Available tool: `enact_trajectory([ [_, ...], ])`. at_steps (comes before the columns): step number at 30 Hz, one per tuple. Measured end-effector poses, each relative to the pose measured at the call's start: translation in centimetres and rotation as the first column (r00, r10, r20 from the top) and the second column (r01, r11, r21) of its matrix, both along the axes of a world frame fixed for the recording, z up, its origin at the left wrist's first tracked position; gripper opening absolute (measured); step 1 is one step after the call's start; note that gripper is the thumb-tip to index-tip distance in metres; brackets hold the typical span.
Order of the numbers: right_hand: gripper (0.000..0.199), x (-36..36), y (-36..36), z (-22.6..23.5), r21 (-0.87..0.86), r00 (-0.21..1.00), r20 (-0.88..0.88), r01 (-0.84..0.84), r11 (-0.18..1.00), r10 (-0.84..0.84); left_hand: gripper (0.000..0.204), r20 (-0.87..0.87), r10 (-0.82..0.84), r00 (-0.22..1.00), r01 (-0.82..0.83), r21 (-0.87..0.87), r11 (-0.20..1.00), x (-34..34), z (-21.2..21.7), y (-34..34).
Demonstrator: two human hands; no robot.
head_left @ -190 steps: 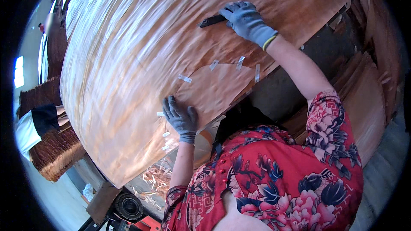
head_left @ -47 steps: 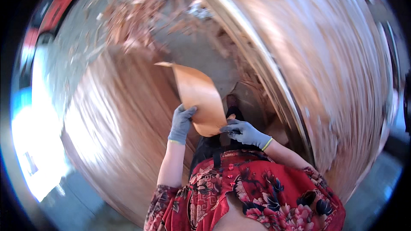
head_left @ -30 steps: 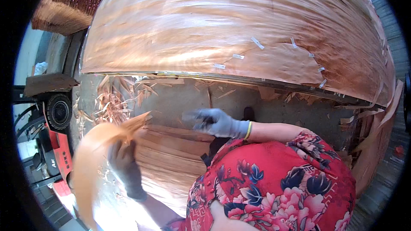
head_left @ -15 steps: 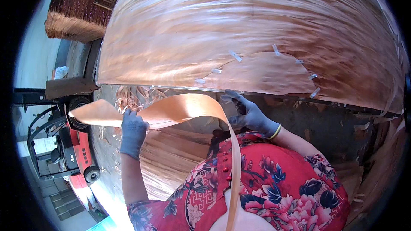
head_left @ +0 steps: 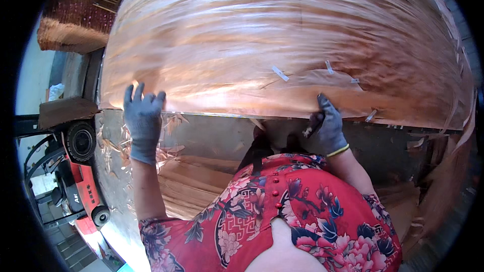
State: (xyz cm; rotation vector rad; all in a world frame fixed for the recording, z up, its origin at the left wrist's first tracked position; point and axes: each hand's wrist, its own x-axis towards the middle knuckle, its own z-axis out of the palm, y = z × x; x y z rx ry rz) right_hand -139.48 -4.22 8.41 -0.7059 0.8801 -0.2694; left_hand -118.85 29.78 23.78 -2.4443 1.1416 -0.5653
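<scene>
A large stack of thin reddish-brown wood veneer sheets (head_left: 217, 35) spreads out ahead of me. A lighter veneer strip (head_left: 222, 102) lies along its near edge. My left hand (head_left: 143, 121), in a grey glove, is open with fingers apart over the near left corner of the sheet. My right hand (head_left: 331, 130), gloved too, is at the near edge further right, one finger reaching onto the veneer. In it is a small dark object (head_left: 313, 124) whose kind I cannot make out. White tape pieces (head_left: 280, 73) stick to the sheet around a patch.
A red forklift (head_left: 80, 181) stands at the left. Veneer scraps (head_left: 118, 146) litter the floor, and more veneer sheets (head_left: 196, 176) lie low beside my body. Another brown stack (head_left: 70, 30) is at the far left. Long strips (head_left: 466, 116) hang at the right end.
The veneer strip has come down from my left hand onto the sheet's near edge, covering some tape pieces. My left hand has let go; my right hand has moved right.
</scene>
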Motion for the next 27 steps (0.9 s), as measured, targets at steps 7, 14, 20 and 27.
enact_trajectory([
  [7,0.025,6.4,-3.5,0.3,-0.122,0.988,-0.003,0.151,0.981,-0.153,0.035,0.264,-0.107,0.958,0.145,-0.130,0.981,6.5,2.4,-4.5],
  [14,0.017,7.5,-2.7,-3.7,0.151,0.961,-0.095,0.272,0.950,-0.259,0.026,0.175,-0.148,0.973,0.194,-0.292,0.936,11.0,-12.2,-0.3],
  [20,0.016,5.5,-2.8,-5.7,0.238,0.929,-0.155,0.364,0.900,-0.335,0.008,-0.052,-0.191,0.980,0.168,-0.299,0.939,9.2,-19.6,-0.9],
  [27,0.018,6.6,-2.2,-6.3,0.136,0.877,-0.248,0.453,0.881,-0.412,0.046,-0.198,0.033,0.980,-0.027,0.035,0.999,11.7,-16.6,0.8],
])
